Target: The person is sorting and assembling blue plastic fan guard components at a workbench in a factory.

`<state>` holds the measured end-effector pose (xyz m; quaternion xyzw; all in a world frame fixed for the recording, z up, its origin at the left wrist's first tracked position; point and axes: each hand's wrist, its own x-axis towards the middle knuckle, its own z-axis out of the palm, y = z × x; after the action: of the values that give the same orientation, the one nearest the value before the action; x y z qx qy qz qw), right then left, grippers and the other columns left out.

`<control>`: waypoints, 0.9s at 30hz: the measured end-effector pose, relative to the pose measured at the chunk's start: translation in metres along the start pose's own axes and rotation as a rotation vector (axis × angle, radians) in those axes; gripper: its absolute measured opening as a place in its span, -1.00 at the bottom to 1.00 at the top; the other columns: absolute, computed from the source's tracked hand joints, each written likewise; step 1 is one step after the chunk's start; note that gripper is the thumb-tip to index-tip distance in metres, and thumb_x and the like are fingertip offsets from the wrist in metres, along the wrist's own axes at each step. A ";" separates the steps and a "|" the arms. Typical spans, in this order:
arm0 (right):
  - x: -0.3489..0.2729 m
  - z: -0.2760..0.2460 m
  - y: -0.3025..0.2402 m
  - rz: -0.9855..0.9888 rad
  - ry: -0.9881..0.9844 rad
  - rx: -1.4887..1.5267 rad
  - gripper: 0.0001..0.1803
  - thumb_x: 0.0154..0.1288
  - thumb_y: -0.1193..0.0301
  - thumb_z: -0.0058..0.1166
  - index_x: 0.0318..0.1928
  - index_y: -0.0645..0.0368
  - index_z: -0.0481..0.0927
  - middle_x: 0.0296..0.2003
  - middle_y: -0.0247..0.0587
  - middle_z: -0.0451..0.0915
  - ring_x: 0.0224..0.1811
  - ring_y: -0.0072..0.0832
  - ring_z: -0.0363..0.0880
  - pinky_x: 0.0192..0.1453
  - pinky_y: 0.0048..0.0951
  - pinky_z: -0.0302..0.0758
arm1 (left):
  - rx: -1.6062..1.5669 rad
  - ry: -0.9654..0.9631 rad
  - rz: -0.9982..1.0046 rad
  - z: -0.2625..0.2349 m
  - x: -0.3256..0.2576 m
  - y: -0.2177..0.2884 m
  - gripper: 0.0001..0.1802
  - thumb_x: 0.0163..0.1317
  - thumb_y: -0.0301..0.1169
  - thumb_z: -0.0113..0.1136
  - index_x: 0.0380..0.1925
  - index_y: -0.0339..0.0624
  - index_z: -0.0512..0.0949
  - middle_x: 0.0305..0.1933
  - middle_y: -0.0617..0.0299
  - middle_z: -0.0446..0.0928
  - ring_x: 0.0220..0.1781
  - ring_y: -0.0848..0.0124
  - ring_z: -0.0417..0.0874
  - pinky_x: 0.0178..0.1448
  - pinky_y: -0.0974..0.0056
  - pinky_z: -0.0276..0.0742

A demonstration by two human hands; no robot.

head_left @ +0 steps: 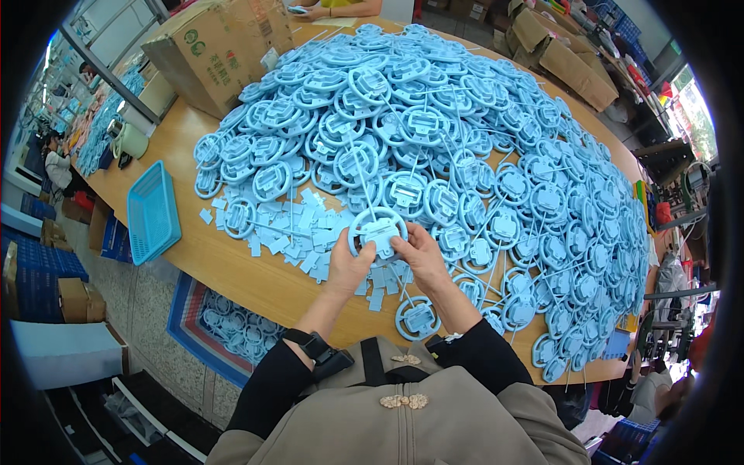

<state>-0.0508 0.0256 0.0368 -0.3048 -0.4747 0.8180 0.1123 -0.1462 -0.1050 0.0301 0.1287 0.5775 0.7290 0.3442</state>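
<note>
Between my two hands is a light blue plastic ring-shaped part (379, 228) with a raised block across its middle and a thin rod running up from it. My left hand (351, 260) grips the ring's lower left, thumb pressed on the centre. On the lower right, my right hand (421, 254) is closed round the rim, its thumb also on the centre block. Small flat blue rectangular pieces (310, 225) lie scattered on the table just left of and beneath my hands. Another ring part (417, 318) rests near the table edge below my right wrist.
A large heap of similar blue ring parts (426, 124) covers much of the wooden table (217, 267). A blue plastic basket (152, 213) stands at the left edge, a cardboard box (209, 58) behind it. Below, a striped bag (190, 310) holds more rings. Another person (341, 9) sits across.
</note>
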 end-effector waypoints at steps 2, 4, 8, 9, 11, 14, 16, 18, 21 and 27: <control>-0.003 -0.002 -0.001 -0.020 0.023 0.004 -0.52 0.22 0.45 0.20 0.10 0.36 0.39 -0.09 -0.22 0.54 -0.08 -0.52 0.52 0.02 -0.48 0.47 | 0.383 0.009 0.122 0.002 -0.002 0.002 -0.60 0.17 -0.36 0.14 -0.04 -0.34 0.38 -0.21 0.17 0.54 -0.21 0.44 0.55 -0.17 0.33 0.52; -0.008 -0.003 0.003 -0.031 0.018 0.008 -0.53 0.21 0.46 0.20 0.09 0.35 0.40 -0.11 -0.23 0.55 -0.11 -0.53 0.53 0.00 -0.49 0.47 | 0.354 0.015 0.171 -0.001 -0.005 -0.006 -0.60 0.17 -0.34 0.15 -0.05 -0.35 0.37 -0.24 0.17 0.54 -0.25 0.45 0.54 -0.20 0.31 0.51; -0.014 -0.011 0.010 -0.107 0.102 -0.021 -0.58 0.16 0.53 0.19 0.04 0.30 0.43 -0.18 -0.25 0.57 -0.15 -0.56 0.54 -0.04 -0.53 0.47 | 0.509 -0.014 0.261 0.002 -0.008 -0.017 -0.57 0.17 -0.31 0.16 -0.06 -0.35 0.35 -0.32 0.13 0.53 -0.29 0.45 0.53 -0.22 0.29 0.51; -0.019 -0.014 0.011 -0.101 0.102 -0.026 -0.59 0.17 0.53 0.18 0.03 0.30 0.41 -0.17 -0.25 0.57 -0.15 -0.55 0.54 -0.04 -0.53 0.47 | 0.517 -0.019 0.360 0.002 -0.009 -0.024 -0.56 0.17 -0.30 0.17 -0.05 -0.35 0.33 -0.33 0.11 0.53 -0.28 0.45 0.54 -0.21 0.30 0.51; -0.030 -0.018 0.013 -0.092 0.092 -0.037 -0.60 0.19 0.52 0.17 0.03 0.30 0.40 -0.16 -0.25 0.56 -0.15 -0.55 0.54 -0.04 -0.52 0.47 | 0.399 -0.084 0.228 0.007 -0.014 -0.010 -0.54 0.17 -0.30 0.18 -0.03 -0.36 0.32 -0.32 0.09 0.54 -0.26 0.42 0.55 -0.18 0.29 0.51; -0.033 -0.013 0.012 -0.023 0.151 -0.016 -0.59 0.22 0.52 0.15 0.06 0.30 0.35 -0.13 -0.24 0.55 -0.14 -0.55 0.53 -0.02 -0.51 0.47 | 0.303 -0.193 0.152 -0.001 -0.015 -0.002 -0.50 0.16 -0.30 0.21 -0.01 -0.36 0.29 -0.31 0.07 0.54 -0.26 0.43 0.56 -0.19 0.29 0.51; -0.032 -0.012 0.010 -0.032 0.091 -0.030 -0.56 0.23 0.51 0.14 0.08 0.30 0.32 -0.11 -0.23 0.53 -0.11 -0.55 0.52 0.01 -0.50 0.47 | 0.329 -0.219 0.201 -0.003 -0.016 -0.004 -0.49 0.16 -0.31 0.22 0.01 -0.35 0.28 -0.31 0.09 0.53 -0.28 0.46 0.55 -0.23 0.29 0.51; -0.031 -0.004 0.008 -0.034 0.088 -0.022 -0.57 0.22 0.52 0.16 0.06 0.29 0.33 -0.11 -0.23 0.53 -0.09 -0.55 0.51 0.02 -0.49 0.46 | 0.283 -0.160 0.213 -0.005 -0.013 -0.003 -0.49 0.14 -0.33 0.26 -0.01 -0.35 0.30 -0.31 0.12 0.53 -0.32 0.52 0.54 -0.29 0.34 0.49; -0.028 -0.003 0.009 -0.112 0.110 -0.055 -0.57 0.21 0.52 0.17 0.05 0.29 0.34 -0.14 -0.25 0.52 -0.11 -0.56 0.50 0.02 -0.50 0.45 | 0.304 -0.150 0.018 -0.006 -0.013 0.013 -0.50 0.12 -0.33 0.29 -0.01 -0.31 0.34 -0.32 0.20 0.53 -0.36 0.58 0.52 -0.34 0.39 0.46; -0.031 -0.122 0.000 -0.217 0.509 -0.314 -0.69 0.24 0.46 0.14 -0.03 0.21 0.43 -0.19 -0.31 0.52 -0.17 -0.58 0.47 -0.03 -0.53 0.45 | 0.717 0.349 0.347 -0.142 0.026 0.002 -0.60 -0.05 -0.34 0.41 -0.22 -0.24 0.50 -0.28 0.18 0.50 -0.23 0.36 0.50 -0.14 0.26 0.43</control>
<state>0.0476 0.0974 0.0043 -0.4609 -0.5814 0.6156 0.2657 -0.2490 -0.1954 -0.0159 0.2099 0.8135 0.5404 0.0473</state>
